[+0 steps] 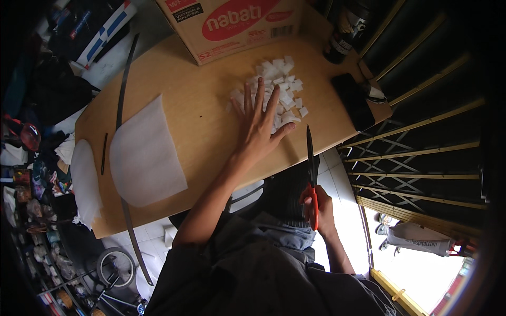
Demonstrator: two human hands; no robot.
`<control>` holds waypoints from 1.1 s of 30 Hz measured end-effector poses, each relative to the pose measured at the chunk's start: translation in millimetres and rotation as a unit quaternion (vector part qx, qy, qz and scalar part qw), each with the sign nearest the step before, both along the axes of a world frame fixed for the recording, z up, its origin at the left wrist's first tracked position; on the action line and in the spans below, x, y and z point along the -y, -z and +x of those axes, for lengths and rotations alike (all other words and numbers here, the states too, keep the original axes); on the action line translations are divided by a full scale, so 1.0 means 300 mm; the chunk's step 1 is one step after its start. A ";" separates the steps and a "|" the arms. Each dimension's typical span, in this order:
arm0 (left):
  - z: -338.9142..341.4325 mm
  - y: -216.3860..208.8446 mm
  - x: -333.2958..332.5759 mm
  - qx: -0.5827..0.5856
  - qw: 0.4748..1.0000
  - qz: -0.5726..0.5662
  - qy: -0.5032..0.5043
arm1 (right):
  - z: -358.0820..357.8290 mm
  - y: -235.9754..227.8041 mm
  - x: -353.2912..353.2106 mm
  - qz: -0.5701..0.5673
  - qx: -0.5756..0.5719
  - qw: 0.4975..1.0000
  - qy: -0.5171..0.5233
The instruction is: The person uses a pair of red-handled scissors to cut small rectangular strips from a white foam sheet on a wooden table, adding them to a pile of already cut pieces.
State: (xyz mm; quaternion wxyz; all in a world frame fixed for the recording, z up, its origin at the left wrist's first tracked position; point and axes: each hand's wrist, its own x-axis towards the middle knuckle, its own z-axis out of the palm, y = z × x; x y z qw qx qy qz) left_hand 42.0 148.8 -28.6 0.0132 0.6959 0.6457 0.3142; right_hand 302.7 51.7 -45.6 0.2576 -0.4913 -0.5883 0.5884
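My left hand [257, 129] is spread open over a loose pile of small cut white pieces [287, 97], its fingers resting on or just above them. The pieces look like soft cloth or paper; the hand hides part of the heap. In my right hand [326, 210], off the table's near edge, is a pair of scissors [314, 208] with orange-red handles. Its dark blades point up and away and look closed together. Left of my left forearm lies a white sheet [150, 152] with one curved side and straight cut edges.
The wooden table [205, 95] carries a cardboard box [237, 31] at the back, a dark jar [345, 31] and a black phone [352, 102]. To the left lie a long dark strip [122, 95], a thin black stick [104, 152] and another white sheet [85, 179]. A folding gate [416, 152] stands right.
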 end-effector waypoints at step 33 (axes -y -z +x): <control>-0.319 -0.022 0.752 0.001 0.985 -0.019 -0.169 | -0.239 -0.181 0.181 -0.122 0.106 0.937 -0.310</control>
